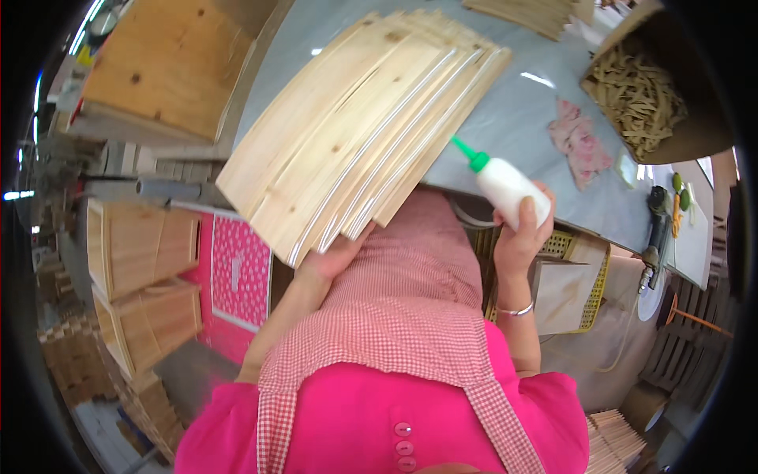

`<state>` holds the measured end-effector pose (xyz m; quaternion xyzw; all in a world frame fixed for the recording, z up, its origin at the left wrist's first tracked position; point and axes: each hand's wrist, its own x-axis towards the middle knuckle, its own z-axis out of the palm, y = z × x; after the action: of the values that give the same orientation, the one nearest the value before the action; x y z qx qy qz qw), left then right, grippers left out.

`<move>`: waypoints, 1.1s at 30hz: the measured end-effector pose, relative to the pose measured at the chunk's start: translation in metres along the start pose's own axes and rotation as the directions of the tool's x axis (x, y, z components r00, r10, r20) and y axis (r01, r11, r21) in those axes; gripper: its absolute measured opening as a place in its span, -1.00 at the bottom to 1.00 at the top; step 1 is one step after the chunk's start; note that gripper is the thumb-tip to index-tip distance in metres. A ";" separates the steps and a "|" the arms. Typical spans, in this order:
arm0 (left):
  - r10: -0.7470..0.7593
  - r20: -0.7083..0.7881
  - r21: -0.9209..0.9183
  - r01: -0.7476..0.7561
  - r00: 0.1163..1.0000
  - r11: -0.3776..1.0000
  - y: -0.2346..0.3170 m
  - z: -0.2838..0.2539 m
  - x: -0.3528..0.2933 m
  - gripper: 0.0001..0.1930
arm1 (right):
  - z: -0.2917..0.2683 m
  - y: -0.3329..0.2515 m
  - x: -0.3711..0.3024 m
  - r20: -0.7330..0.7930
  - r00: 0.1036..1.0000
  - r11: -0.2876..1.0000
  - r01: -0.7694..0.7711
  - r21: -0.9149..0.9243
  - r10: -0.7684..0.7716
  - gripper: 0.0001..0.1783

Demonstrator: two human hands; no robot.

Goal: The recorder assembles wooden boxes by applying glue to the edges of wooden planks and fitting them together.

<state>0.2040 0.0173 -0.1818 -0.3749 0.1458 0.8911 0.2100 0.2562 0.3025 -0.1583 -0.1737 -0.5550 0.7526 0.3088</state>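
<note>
A fanned stack of pale wooden boards (332,134) lies on the grey tabletop and juts past its near edge. Glossy white lines run along the stepped edges on its right side. My left hand (344,254) grips the near end of the boards from below, its fingers partly hidden under them. In my right hand (524,237) is a white squeeze bottle (505,183) with a green cap and pointed nozzle. The bottle tilts up to the left, its tip just right of the boards and apart from them.
At the right, a carton (703,95) holds many thin wood strips, beside a crumpled pink cloth (580,142). A dark hand tool (655,229) lies by the table's right edge. Wooden boxes (150,245) stand at left, and a yellow crate (598,296) sits below the table.
</note>
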 end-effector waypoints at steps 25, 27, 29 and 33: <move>-0.063 0.163 -0.094 0.079 0.985 0.992 0.024 -0.019 -0.002 -0.35 | -0.012 0.032 0.255 -0.137 0.900 0.734 0.241 -0.635 -0.414 -0.46; -0.050 0.200 -0.061 0.063 0.978 0.996 0.025 -0.021 -0.002 -0.34 | -0.011 0.025 0.235 -0.108 0.918 0.745 0.237 -0.624 -0.382 -0.47; -0.070 0.189 -0.092 0.088 0.980 0.992 0.025 -0.011 -0.004 -0.34 | -0.007 0.016 0.212 -0.067 0.931 0.753 0.246 -0.610 -0.358 -0.48; -0.081 0.271 -0.110 0.114 0.959 0.987 0.025 -0.017 0.002 -0.33 | -0.008 0.008 0.161 0.019 0.960 0.782 0.239 -0.576 -0.280 -0.55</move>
<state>0.2012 -0.0114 -0.1918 -0.2713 0.0417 0.9292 0.2476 0.1383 0.4132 -0.1554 -0.2057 -0.7630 0.4949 0.3615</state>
